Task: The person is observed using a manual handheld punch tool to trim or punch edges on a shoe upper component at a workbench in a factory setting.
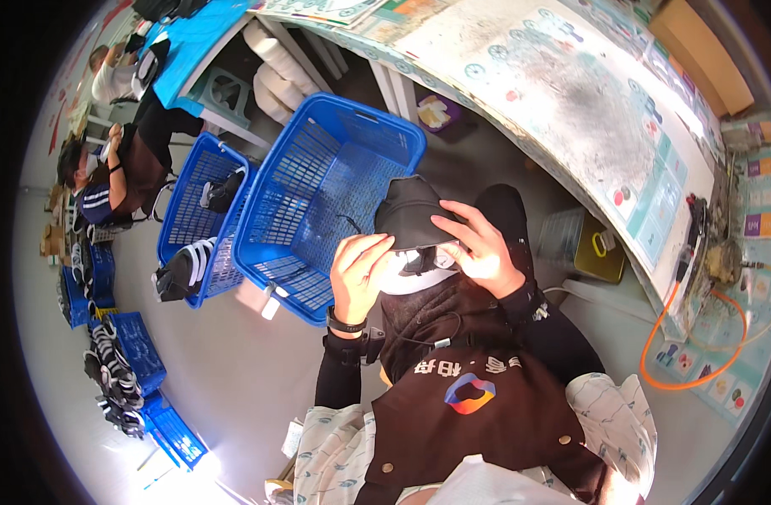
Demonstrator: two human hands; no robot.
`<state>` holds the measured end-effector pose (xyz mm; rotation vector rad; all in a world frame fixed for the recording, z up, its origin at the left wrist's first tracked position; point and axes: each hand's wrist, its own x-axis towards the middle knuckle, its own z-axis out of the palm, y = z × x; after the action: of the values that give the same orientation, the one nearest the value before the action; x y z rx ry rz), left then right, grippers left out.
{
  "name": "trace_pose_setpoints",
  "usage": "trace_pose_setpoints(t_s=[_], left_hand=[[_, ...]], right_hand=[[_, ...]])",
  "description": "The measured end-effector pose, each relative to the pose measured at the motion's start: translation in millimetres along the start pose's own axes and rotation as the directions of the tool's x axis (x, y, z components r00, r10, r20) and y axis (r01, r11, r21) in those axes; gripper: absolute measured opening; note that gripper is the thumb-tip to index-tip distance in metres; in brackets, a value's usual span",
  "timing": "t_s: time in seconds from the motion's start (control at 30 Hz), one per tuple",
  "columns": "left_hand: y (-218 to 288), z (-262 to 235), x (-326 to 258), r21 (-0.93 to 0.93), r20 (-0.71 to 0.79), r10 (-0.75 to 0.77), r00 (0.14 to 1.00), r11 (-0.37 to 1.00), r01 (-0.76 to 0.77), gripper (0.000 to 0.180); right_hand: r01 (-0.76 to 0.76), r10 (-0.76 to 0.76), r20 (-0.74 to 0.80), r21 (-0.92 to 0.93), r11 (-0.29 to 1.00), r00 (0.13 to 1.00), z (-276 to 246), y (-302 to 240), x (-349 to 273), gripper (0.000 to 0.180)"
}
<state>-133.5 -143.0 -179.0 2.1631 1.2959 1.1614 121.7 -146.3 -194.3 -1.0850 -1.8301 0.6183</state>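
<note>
Over my lap, both hands hold a black cap-shaped item [415,206] with a domed top and a curved, brim-like edge; its exact kind I cannot make out. My left hand [360,273] pinches the near left edge with thumb and fingers. On the other side, my right hand [484,252] has its fingers over the top and its thumb under the edge. Just below the black item shows a white, rounded piece [415,279] with dark and shiny parts, partly covered by the item and my fingers. A large blue basket [259,244] stands beyond my left hand.
A smaller blue basket [179,206] holds black shoes with white stripes. More blue crates [139,349] and rows of shoes [112,362] line the left. A stained worktable [562,109] spans the right, with an orange hose [654,380] at its end. A co-worker [116,177] sits at far left.
</note>
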Motion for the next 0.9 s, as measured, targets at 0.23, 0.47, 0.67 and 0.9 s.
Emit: trace_pose_setpoints(t_s=[0.23,0.47,0.67,0.9], left_hand=[[-22.0,4.1,3.1,0.0,0.084,0.077,0.994,0.997,-0.077,0.023],[-34.5,9.7,1.9,-0.007,0.019,0.093,0.995,0.996,-0.093,0.011],[-35.9,23.9,3.2,-0.062,-0.146,-0.089,0.985,0.995,0.08,0.007],[-22.5,13.3,25.9,-0.092,-0.03,-0.21,0.977,0.974,0.207,0.005]], right_hand=[[-0.09,0.09,0.011,0.225,0.97,0.996,-10.4,9.7,-8.5,0.038],[-0.178,0.155,0.092,0.374,0.91,0.984,-3.7,11.7,0.7,0.031],[-0.12,0.128,-0.026,0.207,0.971,0.991,15.7,15.5,11.3,0.013],[-0.106,0.105,-0.208,0.008,0.994,0.972,28.7,8.9,29.9,0.007]])
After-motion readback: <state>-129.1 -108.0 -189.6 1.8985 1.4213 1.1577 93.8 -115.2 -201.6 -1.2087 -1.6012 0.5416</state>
